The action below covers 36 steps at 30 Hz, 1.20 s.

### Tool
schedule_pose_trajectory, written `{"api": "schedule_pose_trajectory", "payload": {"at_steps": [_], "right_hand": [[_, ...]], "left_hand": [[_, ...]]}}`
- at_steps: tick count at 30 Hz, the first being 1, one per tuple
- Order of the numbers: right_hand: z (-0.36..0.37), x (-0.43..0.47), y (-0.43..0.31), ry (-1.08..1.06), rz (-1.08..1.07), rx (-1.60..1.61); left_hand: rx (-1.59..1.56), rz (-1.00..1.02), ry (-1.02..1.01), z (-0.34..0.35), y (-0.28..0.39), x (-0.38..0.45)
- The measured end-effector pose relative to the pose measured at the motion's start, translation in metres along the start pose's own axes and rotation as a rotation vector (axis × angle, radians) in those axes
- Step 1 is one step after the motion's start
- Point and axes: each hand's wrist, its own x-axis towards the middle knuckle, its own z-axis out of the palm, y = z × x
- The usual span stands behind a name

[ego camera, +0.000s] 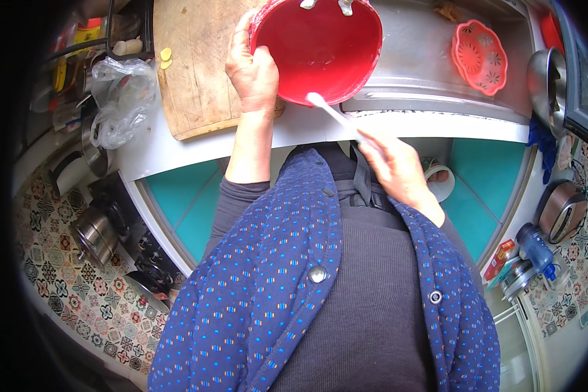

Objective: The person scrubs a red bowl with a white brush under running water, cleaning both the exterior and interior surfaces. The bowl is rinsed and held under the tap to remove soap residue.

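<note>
My left hand (255,73) grips the left rim of a red basin (318,54), its thumb over the edge. The basin is tipped so that its inside faces me, over the gap between a wooden cutting board (201,73) and a steel sink. Two small pale lumps show at its upper edge; I cannot tell what they are. In my right hand (397,169) is a slender white-handled utensil (337,116), blurred. Its pale tip is at the basin's near rim; whether it touches is unclear.
Two yellow slices (165,58) lie on the board. Left of it sits a crumpled clear plastic bag (122,100). A coral-red openwork basket (479,58) is in the steel sink (411,59). A metal bowl (546,88) stands at the right, and a steel pot (94,236) at the left.
</note>
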Motion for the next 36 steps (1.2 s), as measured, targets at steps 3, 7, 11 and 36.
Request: {"api": "schedule_pose_trajectory", "payload": {"at_steps": [3,7,11,36], "right_hand": [[0.015,0.012,-0.017,-0.011,-0.199,0.076],[0.009,0.017,-0.014,-0.032,-0.131,0.063],[-0.025,0.008,0.007,0.128,0.03,-0.505],[-0.102,0.049,0.001,0.308,-0.351,-0.851]], "left_hand": [[-0.024,-0.026,0.037,0.0,-0.003,-0.005],[-0.093,-0.063,0.045,-0.003,-0.007,-0.007],[-0.141,-0.076,0.059,0.0,-0.005,-0.011],[-0.066,-0.075,-0.131,-0.005,-0.018,0.015]]}}
